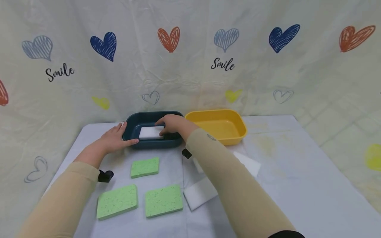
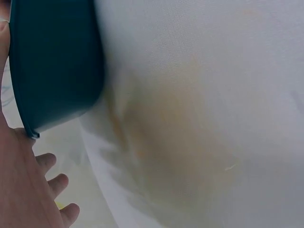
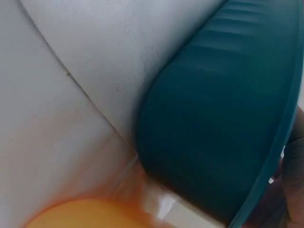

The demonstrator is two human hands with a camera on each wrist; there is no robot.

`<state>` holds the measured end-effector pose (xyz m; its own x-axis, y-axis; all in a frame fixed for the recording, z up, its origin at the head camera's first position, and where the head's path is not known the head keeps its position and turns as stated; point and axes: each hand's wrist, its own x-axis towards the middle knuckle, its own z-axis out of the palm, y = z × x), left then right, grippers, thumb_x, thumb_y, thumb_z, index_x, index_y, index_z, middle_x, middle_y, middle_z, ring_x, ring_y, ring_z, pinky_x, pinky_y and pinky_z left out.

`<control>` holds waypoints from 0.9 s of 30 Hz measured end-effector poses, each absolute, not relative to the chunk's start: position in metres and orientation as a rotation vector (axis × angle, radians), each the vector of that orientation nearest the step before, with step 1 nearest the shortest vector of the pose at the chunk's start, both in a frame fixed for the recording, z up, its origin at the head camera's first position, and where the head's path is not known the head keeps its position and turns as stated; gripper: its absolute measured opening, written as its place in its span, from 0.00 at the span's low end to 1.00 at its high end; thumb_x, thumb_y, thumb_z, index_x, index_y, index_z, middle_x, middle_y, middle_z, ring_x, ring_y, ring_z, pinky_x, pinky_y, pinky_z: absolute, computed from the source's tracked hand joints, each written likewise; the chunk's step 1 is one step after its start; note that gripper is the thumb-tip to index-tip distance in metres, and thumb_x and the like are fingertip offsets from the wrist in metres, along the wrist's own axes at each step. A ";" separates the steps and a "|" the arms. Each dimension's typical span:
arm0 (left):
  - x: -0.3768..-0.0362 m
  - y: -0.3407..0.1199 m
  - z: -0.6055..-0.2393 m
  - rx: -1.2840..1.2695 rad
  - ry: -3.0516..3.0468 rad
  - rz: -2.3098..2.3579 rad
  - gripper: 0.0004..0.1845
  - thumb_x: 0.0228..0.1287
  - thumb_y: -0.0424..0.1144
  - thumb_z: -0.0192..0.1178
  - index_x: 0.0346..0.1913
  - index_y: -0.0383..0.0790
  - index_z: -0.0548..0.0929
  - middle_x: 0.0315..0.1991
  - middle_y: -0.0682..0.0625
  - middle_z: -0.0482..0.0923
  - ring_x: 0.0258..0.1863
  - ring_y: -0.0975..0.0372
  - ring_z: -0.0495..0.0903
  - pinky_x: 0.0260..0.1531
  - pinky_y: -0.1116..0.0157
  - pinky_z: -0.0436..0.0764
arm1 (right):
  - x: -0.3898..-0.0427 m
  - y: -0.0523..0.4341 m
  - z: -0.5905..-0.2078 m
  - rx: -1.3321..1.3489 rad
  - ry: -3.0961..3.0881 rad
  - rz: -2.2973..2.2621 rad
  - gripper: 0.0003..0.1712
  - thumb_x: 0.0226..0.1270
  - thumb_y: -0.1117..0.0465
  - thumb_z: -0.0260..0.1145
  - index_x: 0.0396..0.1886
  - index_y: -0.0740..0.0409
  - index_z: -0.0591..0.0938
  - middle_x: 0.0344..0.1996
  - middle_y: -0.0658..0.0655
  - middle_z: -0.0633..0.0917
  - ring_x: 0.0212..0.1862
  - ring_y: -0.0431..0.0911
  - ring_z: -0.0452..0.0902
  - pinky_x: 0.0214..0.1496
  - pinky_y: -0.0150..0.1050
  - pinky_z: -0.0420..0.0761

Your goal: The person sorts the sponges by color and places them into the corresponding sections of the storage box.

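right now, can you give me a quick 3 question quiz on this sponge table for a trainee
1. True or false: the white sponge under the right hand lies inside the yellow tub.
2. How many green sponges lie on the table? A) two B) three C) four
3. Fill in: the left hand rests against the ____ tub's outer wall.

Key: 1 false, it lies in the dark blue tub; 2 B; 3 dark blue.

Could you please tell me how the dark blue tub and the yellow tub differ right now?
The dark blue tub holds a white sponge; the yellow tub holds nothing. The left hand rests against the dark blue tub and the right hand reaches into it; the yellow tub is untouched. Both are rounded rectangular tubs.
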<state>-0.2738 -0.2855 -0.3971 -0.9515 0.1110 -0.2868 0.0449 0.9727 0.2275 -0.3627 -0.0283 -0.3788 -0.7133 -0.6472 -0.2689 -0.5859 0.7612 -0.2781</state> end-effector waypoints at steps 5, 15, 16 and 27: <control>-0.274 -0.283 -0.398 0.112 2.815 0.346 0.66 0.57 0.81 0.45 0.78 0.32 0.34 0.76 0.26 0.35 0.74 0.32 0.39 0.69 0.34 0.44 | -0.362 -0.018 -0.372 -0.955 2.597 -0.321 0.35 0.65 0.45 0.71 0.71 0.38 0.73 0.69 0.46 0.74 0.68 0.45 0.67 0.72 0.44 0.64; -0.273 -0.282 -0.399 0.084 2.793 0.381 0.66 0.55 0.82 0.45 0.78 0.35 0.32 0.76 0.25 0.33 0.74 0.31 0.37 0.68 0.32 0.44 | -0.343 0.005 -0.347 -0.994 2.630 -0.287 0.37 0.63 0.42 0.70 0.72 0.34 0.71 0.70 0.49 0.71 0.68 0.47 0.66 0.71 0.45 0.66; -0.274 -0.283 -0.399 0.085 2.793 0.381 0.67 0.55 0.82 0.45 0.78 0.35 0.32 0.76 0.25 0.33 0.74 0.31 0.37 0.68 0.33 0.44 | -0.341 0.008 -0.345 -0.996 2.630 -0.290 0.37 0.63 0.42 0.70 0.72 0.35 0.71 0.71 0.49 0.70 0.68 0.47 0.65 0.71 0.45 0.66; -0.271 -0.287 -0.399 0.088 2.787 0.402 0.67 0.55 0.81 0.46 0.78 0.35 0.31 0.75 0.25 0.33 0.73 0.30 0.37 0.67 0.32 0.44 | -0.309 0.047 -0.329 -1.153 2.649 -0.250 0.38 0.62 0.41 0.71 0.72 0.33 0.71 0.65 0.50 0.75 0.60 0.45 0.73 0.62 0.40 0.74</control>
